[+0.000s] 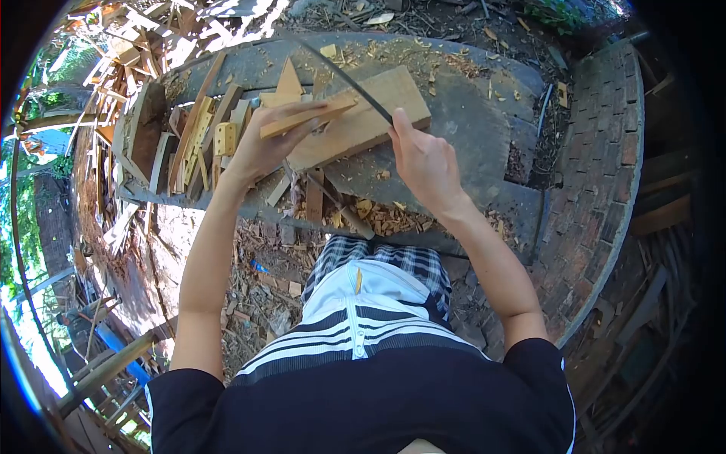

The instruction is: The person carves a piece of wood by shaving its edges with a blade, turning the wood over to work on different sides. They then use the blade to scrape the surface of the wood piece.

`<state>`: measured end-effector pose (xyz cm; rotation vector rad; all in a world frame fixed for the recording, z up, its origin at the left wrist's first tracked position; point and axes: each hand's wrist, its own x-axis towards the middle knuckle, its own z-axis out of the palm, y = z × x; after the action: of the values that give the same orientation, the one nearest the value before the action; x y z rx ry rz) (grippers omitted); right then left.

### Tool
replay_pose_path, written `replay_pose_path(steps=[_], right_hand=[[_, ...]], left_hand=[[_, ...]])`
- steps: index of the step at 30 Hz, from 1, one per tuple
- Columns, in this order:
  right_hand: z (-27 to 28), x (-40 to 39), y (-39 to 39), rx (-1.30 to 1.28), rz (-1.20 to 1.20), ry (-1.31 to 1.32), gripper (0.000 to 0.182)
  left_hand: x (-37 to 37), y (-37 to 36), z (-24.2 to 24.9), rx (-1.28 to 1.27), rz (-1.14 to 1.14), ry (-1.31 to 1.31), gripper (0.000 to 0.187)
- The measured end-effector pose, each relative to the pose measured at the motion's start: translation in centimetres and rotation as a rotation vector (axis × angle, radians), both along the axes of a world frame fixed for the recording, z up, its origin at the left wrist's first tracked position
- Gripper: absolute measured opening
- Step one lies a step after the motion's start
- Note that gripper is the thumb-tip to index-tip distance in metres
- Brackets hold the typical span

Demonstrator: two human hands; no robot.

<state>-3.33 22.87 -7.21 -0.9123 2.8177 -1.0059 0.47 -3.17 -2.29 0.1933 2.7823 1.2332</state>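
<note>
My left hand is closed on a flat, narrow piece of wood, held tilted over a thick wooden block that lies on the worktable. Its fingers wrap under the piece, with the far end of the wood over the block. In my right hand is a long knife; its handle is hidden in the fist. The thin dark blade points away and to the left, crossing over the block and close to the far end of the held piece.
Wooden offcuts and a drilled yellow block crowd the left of the dark worktable. Wood chips lie along its near edge. A curved brick-patterned surface stands at right; scrap wood heaps up at far left.
</note>
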Motion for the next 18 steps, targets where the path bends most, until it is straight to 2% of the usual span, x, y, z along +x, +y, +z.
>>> replay_pose_path(steps=[2, 4, 6, 8, 10, 13, 14, 16, 18], right_hand=[[-1.3, 0.0, 0.0, -0.077, -0.005, 0.011, 0.018], [-5.8, -0.7, 0.7, 0.246, -0.007, -0.041, 0.018], [-4.9, -1.4, 0.6, 0.258, 0.011, -0.037, 0.019], [-4.1, -0.9, 0.6, 0.277, 0.036, -0.071, 0.02], [-1.6, -0.1, 0.2, 0.042, 0.006, 0.001, 0.02], [0.1, 0.8, -0.3, -0.048, -0.041, -0.013, 0.02], [-1.5, 0.8, 0.0, -0.049, -0.043, -0.008, 0.02], [-6.1, 0.2, 0.7, 0.183, -0.025, -0.066, 0.018], [-4.9, -0.3, 0.7, 0.17, -0.026, -0.083, 0.017]], left_hand=[[-0.2, -0.3, -0.2, 0.003, -0.016, 0.082, 0.028], [0.3, -0.2, 0.1, 0.006, 0.01, 0.031, 0.028], [0.2, -0.3, 0.0, 0.006, 0.044, -0.023, 0.028], [0.5, -0.4, -0.9, 0.03, 0.048, 0.106, 0.027], [0.3, -0.2, -0.8, 0.023, 0.044, 0.096, 0.027], [-0.1, -0.3, -0.5, -0.013, 0.014, 0.169, 0.026], [0.0, -0.3, -0.5, -0.014, 0.012, 0.174, 0.026], [-0.1, -0.4, -0.8, 0.05, 0.033, 0.149, 0.027], [-0.1, -0.6, -0.8, 0.049, 0.058, 0.12, 0.027]])
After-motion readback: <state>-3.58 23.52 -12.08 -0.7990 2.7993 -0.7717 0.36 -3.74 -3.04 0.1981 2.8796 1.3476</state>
